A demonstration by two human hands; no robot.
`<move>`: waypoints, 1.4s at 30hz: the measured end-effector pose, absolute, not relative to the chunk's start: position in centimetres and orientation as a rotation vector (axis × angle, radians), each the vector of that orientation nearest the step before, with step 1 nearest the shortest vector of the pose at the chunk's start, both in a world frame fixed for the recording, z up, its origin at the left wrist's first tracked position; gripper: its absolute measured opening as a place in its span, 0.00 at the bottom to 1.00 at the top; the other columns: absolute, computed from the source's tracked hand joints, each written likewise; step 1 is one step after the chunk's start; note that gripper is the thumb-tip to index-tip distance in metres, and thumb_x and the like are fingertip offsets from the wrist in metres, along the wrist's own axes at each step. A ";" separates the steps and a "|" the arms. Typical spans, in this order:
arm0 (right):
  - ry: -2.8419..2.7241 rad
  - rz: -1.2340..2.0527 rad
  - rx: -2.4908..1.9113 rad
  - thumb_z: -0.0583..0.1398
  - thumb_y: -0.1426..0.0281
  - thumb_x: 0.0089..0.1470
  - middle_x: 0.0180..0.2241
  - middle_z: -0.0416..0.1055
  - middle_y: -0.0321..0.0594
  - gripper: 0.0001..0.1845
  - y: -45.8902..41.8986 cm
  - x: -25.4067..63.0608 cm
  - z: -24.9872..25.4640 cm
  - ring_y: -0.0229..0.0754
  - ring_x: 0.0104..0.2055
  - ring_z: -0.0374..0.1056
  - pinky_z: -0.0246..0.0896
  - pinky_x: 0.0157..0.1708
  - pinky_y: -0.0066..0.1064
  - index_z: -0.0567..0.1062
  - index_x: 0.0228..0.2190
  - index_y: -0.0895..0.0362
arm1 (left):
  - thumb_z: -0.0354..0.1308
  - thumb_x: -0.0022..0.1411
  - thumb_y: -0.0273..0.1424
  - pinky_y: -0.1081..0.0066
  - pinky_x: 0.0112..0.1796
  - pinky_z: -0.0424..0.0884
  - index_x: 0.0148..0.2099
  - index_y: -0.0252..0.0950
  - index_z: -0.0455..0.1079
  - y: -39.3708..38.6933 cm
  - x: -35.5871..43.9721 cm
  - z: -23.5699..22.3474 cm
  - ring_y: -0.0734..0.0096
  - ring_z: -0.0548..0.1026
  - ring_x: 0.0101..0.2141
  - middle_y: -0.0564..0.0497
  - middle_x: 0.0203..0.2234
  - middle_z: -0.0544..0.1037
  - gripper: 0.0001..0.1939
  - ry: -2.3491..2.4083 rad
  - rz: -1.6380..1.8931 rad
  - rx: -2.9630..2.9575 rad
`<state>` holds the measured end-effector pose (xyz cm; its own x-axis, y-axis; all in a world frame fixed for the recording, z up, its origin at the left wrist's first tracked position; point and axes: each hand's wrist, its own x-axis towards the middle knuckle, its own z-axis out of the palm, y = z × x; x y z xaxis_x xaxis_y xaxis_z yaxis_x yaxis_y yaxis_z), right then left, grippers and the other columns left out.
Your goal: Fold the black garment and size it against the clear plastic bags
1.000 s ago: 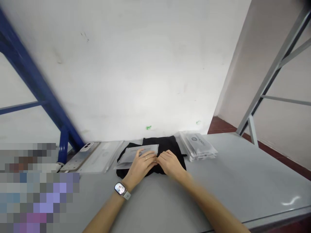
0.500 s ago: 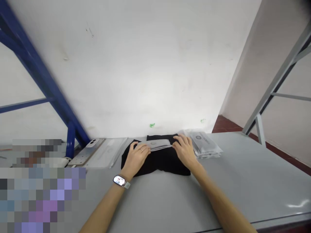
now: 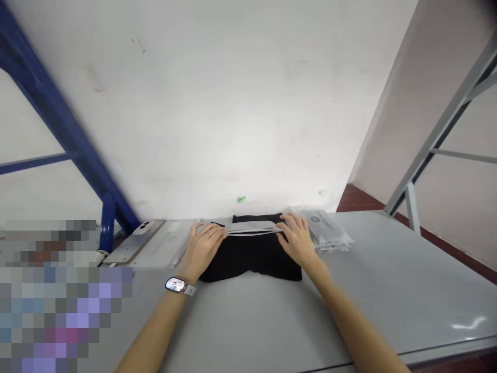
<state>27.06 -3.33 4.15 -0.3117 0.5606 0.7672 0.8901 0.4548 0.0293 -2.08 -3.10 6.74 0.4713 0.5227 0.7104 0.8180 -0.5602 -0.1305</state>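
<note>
Our hands have slid apart; the thin white bag [image 3: 252,228] lies along the far edge of the folded black cloth [image 3: 250,257]; our left hand [image 3: 202,249] and right hand [image 3: 295,241] are half open, touching the bag's ends; we cannot tell if they grip; a pile of bags [image 3: 326,230] sits just beside, on the gray table [image 3: 388,290].

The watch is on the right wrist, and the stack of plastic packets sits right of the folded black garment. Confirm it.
Wrong wrist: the smartwatch is on the left wrist, as the head view shows. The stack of plastic packets does sit right of the folded black garment.
</note>
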 end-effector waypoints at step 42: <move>-2.189 -0.515 -1.260 0.63 0.80 0.45 0.60 0.57 0.51 0.17 -3.7 23.2 1.8 0.60 0.60 0.51 0.56 0.50 0.48 0.75 0.39 0.56 | 0.56 0.60 0.22 0.64 0.41 0.70 0.39 0.39 0.70 -5.8 2.6 5.8 0.67 0.77 0.38 0.51 0.35 0.81 0.08 -0.561 -0.953 -2.517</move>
